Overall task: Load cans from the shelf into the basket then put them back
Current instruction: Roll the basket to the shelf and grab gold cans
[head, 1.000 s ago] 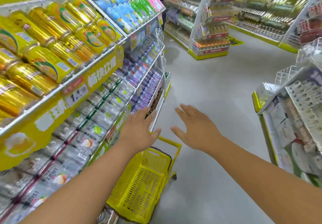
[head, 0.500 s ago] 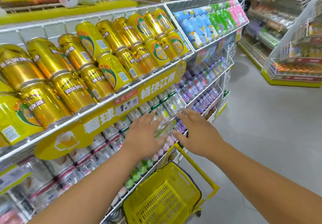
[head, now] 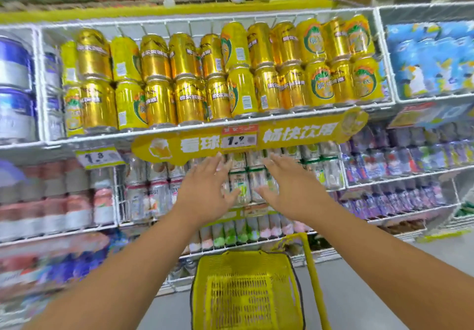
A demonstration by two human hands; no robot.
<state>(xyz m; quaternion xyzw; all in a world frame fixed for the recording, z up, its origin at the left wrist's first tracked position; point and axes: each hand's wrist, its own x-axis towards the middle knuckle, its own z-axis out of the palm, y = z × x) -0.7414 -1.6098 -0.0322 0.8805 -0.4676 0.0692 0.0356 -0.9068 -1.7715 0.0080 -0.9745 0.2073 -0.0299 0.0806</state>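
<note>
Hands spread empty, gold cans upright (stacked), basket below

Gold and yellow cans stand upright on the shelf above my reach, stacked two high in tight rows inside its white wire frame. On the tier below, silver-and-green cans stand upright too, also two high, blurred. The yellow plastic basket sits on the floor below them, its mesh bottom bare, handle raised at its right side.
</note>
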